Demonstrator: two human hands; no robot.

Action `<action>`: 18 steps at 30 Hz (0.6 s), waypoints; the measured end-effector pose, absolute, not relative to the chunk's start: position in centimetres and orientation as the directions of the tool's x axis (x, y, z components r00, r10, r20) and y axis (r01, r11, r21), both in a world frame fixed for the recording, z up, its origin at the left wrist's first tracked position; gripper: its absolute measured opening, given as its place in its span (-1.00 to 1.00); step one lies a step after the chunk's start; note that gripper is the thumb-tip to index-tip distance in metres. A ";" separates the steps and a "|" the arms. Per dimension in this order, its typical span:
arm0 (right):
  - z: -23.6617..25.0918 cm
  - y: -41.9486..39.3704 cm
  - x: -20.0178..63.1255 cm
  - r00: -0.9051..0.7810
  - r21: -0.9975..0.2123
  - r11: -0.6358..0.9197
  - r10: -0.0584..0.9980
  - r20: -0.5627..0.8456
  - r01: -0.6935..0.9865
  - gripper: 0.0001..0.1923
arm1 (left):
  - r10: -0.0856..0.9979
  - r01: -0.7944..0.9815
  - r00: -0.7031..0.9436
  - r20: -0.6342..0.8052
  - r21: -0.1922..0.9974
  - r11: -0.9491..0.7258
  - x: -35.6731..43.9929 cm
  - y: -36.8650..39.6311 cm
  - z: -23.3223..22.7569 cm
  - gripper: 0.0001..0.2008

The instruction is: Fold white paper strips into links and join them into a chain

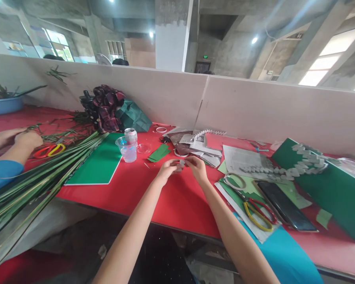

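Over the red tabletop [180,201], my left hand [166,171] pinches a small greyish-white folded paper piece [182,164]. From the other side the fingers of my right hand [197,166] are closed on the same piece. Its exact shape is too small to make out. Just behind and left of my hands lie dark green paper pieces [159,152]. A stack of grey printed paper [205,148] sits behind my right hand, topped by a zigzag chain of folded white paper [208,134]. A longer folded-paper chain [309,161] drapes over a green box [337,189] at the right.
Scissors [258,213] and a phone [285,205] lie on papers at my right. A plastic cup [128,150] and a can [131,136] stand left, beside a green board [97,167]. Long green leaves [56,169] stretch toward a co-worker's hands [28,139]. A white partition [154,88] rises behind.
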State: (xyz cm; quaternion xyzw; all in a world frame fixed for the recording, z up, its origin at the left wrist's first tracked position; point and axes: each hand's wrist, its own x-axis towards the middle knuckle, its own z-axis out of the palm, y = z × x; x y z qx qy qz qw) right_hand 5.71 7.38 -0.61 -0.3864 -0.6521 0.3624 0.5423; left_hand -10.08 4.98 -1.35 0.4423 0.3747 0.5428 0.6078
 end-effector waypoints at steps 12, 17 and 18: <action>-0.2 7.5 6.3 -0.096 -0.919 0.383 0.922 0.374 0.096 -0.81 | 0.980 -0.130 0.024 0.197 0.973 -0.193 -9.5 5.3 -1.7 -0.69; -0.8 7.6 5.8 -0.025 -0.934 0.358 0.933 0.358 -0.009 -0.76 | 0.988 -0.216 -0.018 0.155 0.964 -0.156 -9.5 5.1 -1.3 -0.69; -0.9 7.6 5.8 -0.012 -0.934 0.357 0.934 0.357 -0.008 -0.76 | 0.989 -0.238 -0.024 0.148 0.960 -0.149 -9.5 5.2 -1.3 -0.70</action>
